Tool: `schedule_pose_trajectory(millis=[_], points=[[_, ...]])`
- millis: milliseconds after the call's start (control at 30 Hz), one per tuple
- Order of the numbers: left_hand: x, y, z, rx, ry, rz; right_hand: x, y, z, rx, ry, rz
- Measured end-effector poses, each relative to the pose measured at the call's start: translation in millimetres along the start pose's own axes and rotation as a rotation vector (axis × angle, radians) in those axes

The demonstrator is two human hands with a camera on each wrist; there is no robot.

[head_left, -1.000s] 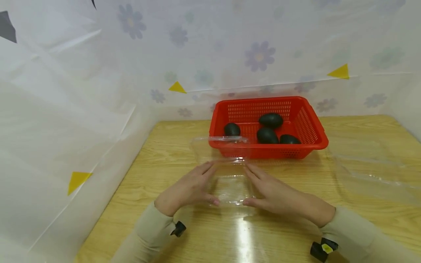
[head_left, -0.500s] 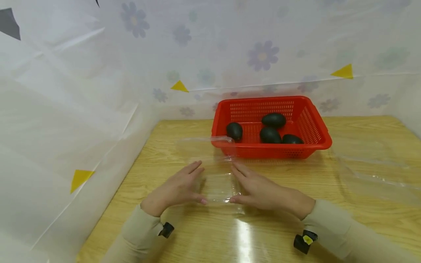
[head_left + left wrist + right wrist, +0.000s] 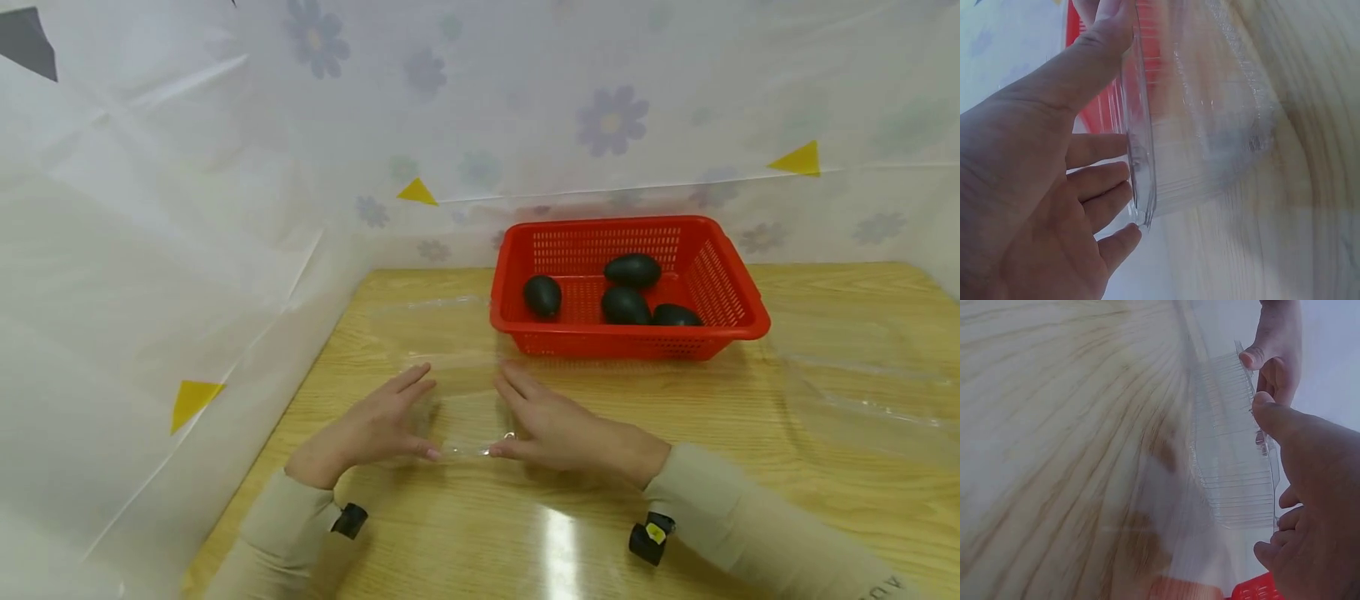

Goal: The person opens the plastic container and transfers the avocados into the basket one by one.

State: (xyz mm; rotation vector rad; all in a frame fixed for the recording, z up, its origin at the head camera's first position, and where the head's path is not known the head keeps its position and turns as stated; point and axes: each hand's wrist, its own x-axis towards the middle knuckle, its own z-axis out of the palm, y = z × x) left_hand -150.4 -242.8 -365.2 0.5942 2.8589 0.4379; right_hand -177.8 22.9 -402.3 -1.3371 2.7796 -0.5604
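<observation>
Between both hands is a clear plastic clamshell container (image 3: 467, 423), its lid (image 3: 435, 329) folded back toward the far side. My left hand (image 3: 369, 429) holds the container's left side, thumb at the near corner and fingers toward the far one. In the left wrist view its fingertips meet the container's rim (image 3: 1142, 144). My right hand (image 3: 561, 429) grips the opposite side, thumb near and fingers far. The right wrist view shows the ribbed container wall (image 3: 1235, 469) close over the table, with the right thumb on the rim and the other fingers bent along it.
A red plastic basket (image 3: 600, 342) stands behind the right hand, holding several dark green avocado-shaped objects (image 3: 632, 270). More clear plastic packaging (image 3: 862, 400) lies at the right of the wooden table (image 3: 465, 542). Flower-patterned white sheeting (image 3: 525, 100) borders the back and left.
Both hands and the container have moved left together. The lid no longer overlaps the basket's front left as it did a second ago. The basket's contents look unchanged.
</observation>
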Motion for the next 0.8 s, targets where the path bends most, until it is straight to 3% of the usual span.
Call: schedule_pose_trajectory(millis=[267,800], points=[[-1.1,-19.3,-5.1,-0.092,-0.027,-0.018,17,-4,5,0.021,-0.009,-0.009],[5.7,-33.5,-12.7,-0.064,-0.060,0.010,28,-1,9,0.079,-0.029,0.022]])
